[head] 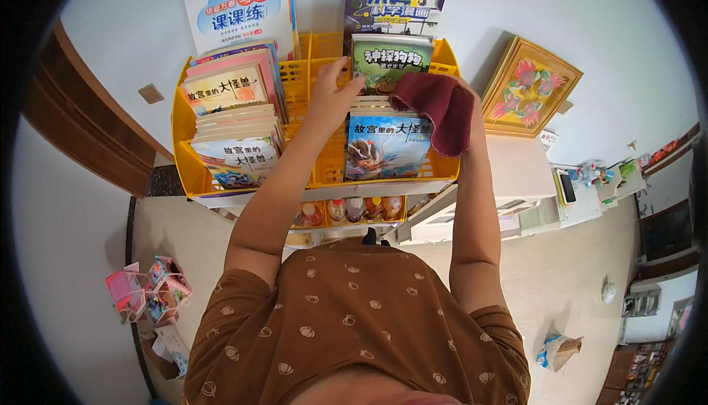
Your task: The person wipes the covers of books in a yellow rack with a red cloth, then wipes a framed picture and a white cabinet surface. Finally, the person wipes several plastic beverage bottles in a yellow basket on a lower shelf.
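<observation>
My left hand (336,91) touches the left edge of a green-covered book (391,59), its thumb on the cover and its fingers behind. A dark red cloth (440,109) hangs from my right hand (466,92), which is at the right side of the same book; its fingers are partly hidden. The book stands in the right half of a yellow plastic basket (326,153). Before it stands a row of books with a blue front cover (387,148); behind it rises a taller purple book (392,9). More books (238,153) fill the basket's left half.
Tall workbooks (238,12) stand at the back left. A gold-framed flower picture (528,87) leans against the wall at right, on a white cabinet (520,167). Bottles (354,209) sit in a lower yellow basket. On the floor are a toy holder (146,294) and a bag (558,351).
</observation>
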Demonstrator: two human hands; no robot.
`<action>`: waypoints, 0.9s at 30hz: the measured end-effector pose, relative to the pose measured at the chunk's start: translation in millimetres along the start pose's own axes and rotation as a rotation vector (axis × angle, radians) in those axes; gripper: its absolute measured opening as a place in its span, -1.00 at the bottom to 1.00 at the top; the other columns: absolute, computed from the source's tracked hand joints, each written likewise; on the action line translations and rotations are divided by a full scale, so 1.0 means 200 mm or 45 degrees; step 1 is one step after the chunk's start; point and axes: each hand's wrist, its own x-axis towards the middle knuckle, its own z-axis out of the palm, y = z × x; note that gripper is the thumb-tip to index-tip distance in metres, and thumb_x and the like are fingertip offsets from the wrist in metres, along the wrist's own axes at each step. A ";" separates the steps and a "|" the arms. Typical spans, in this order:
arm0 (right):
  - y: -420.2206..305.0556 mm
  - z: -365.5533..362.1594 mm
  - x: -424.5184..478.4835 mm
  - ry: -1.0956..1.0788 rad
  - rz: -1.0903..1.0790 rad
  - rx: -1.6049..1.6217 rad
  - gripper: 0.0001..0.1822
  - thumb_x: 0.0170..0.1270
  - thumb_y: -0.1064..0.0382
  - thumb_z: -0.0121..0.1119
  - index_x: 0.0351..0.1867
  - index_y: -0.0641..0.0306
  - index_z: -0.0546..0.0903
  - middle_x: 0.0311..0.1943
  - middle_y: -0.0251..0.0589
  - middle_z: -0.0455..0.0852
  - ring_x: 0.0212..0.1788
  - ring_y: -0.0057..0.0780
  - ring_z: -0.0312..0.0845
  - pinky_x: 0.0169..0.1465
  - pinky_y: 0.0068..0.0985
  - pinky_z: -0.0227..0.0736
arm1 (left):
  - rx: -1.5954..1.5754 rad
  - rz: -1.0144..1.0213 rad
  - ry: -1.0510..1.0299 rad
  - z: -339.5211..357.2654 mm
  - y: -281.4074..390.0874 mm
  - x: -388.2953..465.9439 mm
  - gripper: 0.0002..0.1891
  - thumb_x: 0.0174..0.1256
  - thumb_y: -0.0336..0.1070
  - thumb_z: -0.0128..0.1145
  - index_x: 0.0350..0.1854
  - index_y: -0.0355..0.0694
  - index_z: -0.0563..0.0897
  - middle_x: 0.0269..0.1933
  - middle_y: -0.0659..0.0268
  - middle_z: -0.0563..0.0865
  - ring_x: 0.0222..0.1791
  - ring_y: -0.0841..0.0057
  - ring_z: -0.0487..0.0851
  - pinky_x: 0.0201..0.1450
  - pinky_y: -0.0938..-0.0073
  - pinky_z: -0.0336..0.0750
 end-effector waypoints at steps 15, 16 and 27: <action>-0.34 0.14 -0.16 0.086 -0.023 0.536 -0.61 0.35 0.48 0.17 0.21 0.31 0.60 0.00 -0.23 0.75 0.03 -0.53 0.66 0.13 -0.52 0.58 | 0.159 0.807 -0.362 0.11 0.58 -0.24 -0.51 0.31 -0.29 0.33 0.28 -0.24 0.57 0.22 0.07 0.61 0.16 0.13 0.65 0.24 0.24 0.51; -0.39 0.16 -0.17 0.089 0.009 0.539 -0.58 0.36 0.48 0.15 0.26 0.30 0.57 0.06 -0.20 0.73 0.08 -0.51 0.65 0.18 -0.51 0.56 | 0.129 0.739 -0.381 0.14 0.57 -0.24 -0.46 0.30 -0.35 0.31 0.34 -0.23 0.53 0.23 0.05 0.59 0.18 0.06 0.62 0.26 0.22 0.51; -0.50 0.20 0.03 0.201 0.084 0.977 -0.49 0.38 0.49 0.20 0.35 0.28 0.45 0.15 -0.12 0.64 0.18 -0.33 0.60 0.26 -0.37 0.58 | -0.032 0.753 -0.244 0.18 0.56 0.07 -0.39 0.44 -0.21 0.21 0.48 -0.29 0.40 0.31 -0.05 0.60 0.30 0.08 0.59 0.37 0.23 0.43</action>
